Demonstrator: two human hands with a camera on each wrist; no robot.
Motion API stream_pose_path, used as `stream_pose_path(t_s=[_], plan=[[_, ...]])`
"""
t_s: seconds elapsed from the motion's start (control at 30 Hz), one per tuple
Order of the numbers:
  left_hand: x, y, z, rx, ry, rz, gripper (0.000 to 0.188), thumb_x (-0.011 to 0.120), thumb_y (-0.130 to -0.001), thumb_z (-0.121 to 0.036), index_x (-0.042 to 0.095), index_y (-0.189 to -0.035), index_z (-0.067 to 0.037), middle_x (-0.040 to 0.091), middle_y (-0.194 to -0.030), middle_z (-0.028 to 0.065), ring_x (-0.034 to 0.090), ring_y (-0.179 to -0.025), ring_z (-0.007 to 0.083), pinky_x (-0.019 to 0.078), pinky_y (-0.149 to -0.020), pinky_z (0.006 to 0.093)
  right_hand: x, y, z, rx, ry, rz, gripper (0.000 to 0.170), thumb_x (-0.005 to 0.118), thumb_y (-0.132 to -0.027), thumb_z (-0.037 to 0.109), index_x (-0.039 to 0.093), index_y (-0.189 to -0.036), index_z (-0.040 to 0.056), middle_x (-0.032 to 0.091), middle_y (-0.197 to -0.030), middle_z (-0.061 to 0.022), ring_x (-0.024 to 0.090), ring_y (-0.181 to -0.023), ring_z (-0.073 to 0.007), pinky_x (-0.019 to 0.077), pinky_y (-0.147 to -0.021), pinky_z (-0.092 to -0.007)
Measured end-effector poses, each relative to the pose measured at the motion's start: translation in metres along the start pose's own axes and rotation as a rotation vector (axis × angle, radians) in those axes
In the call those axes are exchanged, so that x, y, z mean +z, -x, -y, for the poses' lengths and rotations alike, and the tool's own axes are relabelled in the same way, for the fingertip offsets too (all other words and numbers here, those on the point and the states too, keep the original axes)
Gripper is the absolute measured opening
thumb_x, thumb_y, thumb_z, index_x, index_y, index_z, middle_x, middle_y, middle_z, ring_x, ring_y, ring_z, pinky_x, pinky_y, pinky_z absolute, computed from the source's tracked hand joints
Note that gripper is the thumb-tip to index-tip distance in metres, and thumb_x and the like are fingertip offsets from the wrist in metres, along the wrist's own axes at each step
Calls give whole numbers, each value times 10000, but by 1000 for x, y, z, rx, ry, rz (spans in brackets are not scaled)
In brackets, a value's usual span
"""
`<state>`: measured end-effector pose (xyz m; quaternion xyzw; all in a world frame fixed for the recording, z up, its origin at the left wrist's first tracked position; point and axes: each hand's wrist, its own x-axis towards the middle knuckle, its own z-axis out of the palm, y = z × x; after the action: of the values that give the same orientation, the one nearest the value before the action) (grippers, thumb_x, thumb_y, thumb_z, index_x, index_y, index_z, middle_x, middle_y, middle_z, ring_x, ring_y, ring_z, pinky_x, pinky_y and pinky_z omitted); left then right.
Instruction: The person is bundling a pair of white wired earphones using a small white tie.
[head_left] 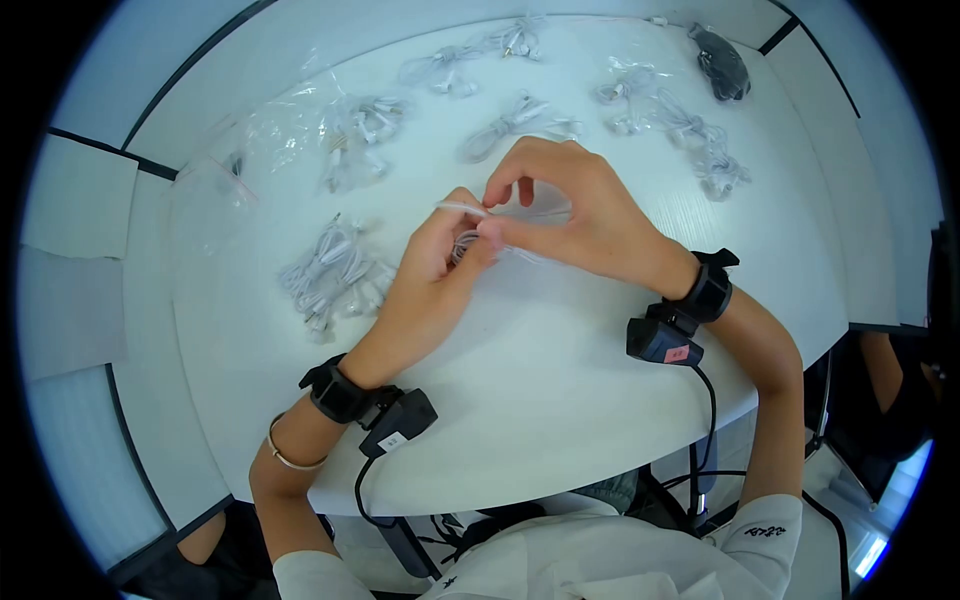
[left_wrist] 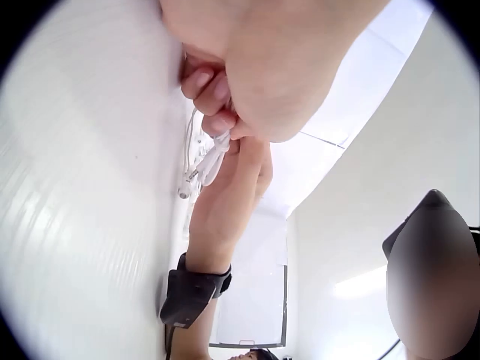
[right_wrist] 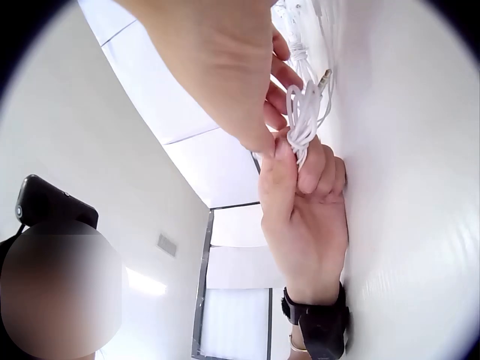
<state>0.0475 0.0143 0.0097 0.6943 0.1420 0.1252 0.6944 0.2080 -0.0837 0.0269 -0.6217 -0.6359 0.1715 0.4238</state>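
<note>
I sit in what looks like a shared office or workroom: pale partition panels (head_left: 78, 195) with dark edging stand behind and beside my white desk (head_left: 560, 400), another person (head_left: 882, 370) partly shows past its right end, and coiled audio cables (head_left: 330, 268), some near clear plastic bags (head_left: 222, 195), lie across its top.

White cable bundle (right_wrist: 301, 129), white tabletop (head_left: 570, 420), more cables (head_left: 325, 265), white too. Bags (head_left: 285, 115) clear (one edged in red, looks like). Left wrist camera (head_left: 405, 418) black, white label (head_left: 390, 441); right wrist camera (head_left: 655, 338) black, pinkish-red label (head_left: 677, 353), dark print. Wristbands (head_left: 708, 292) black. White sleeve (head_left: 762, 508), black lettering (head_left: 766, 531). Far-right item (head_left: 720, 62) dark grey.
</note>
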Motion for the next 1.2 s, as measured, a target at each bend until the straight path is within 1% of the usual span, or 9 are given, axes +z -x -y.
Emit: stream_pose_path(t_s=[0.2, 0.23, 0.37, 0.47, 0.67, 0.77, 1.03, 1.13, 1.2], plan=[[4, -1, -2, 58, -116, 7, 79, 488, -919, -70, 462, -956, -5, 467, -847, 12, 431, -764, 62, 362, -599, 203, 2, -1, 5, 117, -99, -53, 194, 690, -746, 237, 595, -764, 69, 598, -750, -29, 540, -656, -178, 429, -635, -298], [4, 1, -9, -34, -101, 13, 91, 482, -925, -83, 461, -957, -1, 472, -857, 18, 438, -769, 71, 370, -625, 211, 1, -1, 6, 120, -136, -46, 187, 683, -758, 226, 596, -768, 60, 598, -741, -27, 538, -651, -163, 424, -636, -286], [3, -1, -2, 39, -114, -8, 124, 478, -937, -112, 465, -991, -1, 514, -883, 36, 449, -787, 90, 389, -674, 225, 0, 0, 4, 137, -334, -13, 161, 659, -806, 185, 612, -794, 32, 594, -702, -5, 518, -648, -91, 403, -629, -231], [3, -1, -4, -43, -39, 27, 183, 482, -955, -200, 463, -1045, -42, 475, -942, -17, 418, -863, 46, 382, -764, 211, -5, -1, 7, 249, -441, 17, 121, 664, -811, 152, 620, -800, 40, 582, -736, 16, 499, -690, -68, 392, -656, -222], [1, -1, -7, -38, -20, -15, 251, 456, -959, -204, 508, -1076, 11, 535, -899, 25, 448, -803, 86, 386, -750, 231, -7, 0, 4, 267, -499, -27, 103, 661, -820, 139, 629, -815, 41, 605, -764, 9, 513, -692, -64, 405, -651, -211], [1, -2, -7, -67, -24, -38, 258, 468, -960, -241, 539, -1028, -2, 471, -807, -25, 393, -718, 49, 376, -686, 199, -6, 0, 4, 285, -519, -57, 128, 672, -813, 169, 639, -794, 46, 599, -741, 14, 496, -678, -62, 394, -637, -212], [-1, -3, -3, 3, -164, -170, 228, 474, -950, -174, 585, -940, 25, 436, -630, -17, 356, -575, 58, 305, -518, 224, -7, 0, 2, 125, -403, -79, 107, 692, -781, 152, 640, -763, 60, 595, -732, 16, 511, -726, -85, 371, -710, -242], [1, -2, -2, 25, -200, -237, 215, 475, -947, -163, 571, -931, 29, 443, -624, -13, 360, -574, 59, 306, -517, 226, -6, 0, 6, 60, -387, -51, 110, 711, -744, 39, 602, -755, 48, 597, -798, -18, 525, -825, -128, 398, -796, -275], [1, -2, -1, 19, -160, -264, 200, 472, -947, -147, 556, -916, 32, 476, -656, -5, 381, -602, 53, 324, -536, 213, -4, 1, 2, -100, -217, -61, 141, 729, -705, 19, 626, -783, 77, 587, -783, -9, 515, -794, -144, 378, -742, -271]])
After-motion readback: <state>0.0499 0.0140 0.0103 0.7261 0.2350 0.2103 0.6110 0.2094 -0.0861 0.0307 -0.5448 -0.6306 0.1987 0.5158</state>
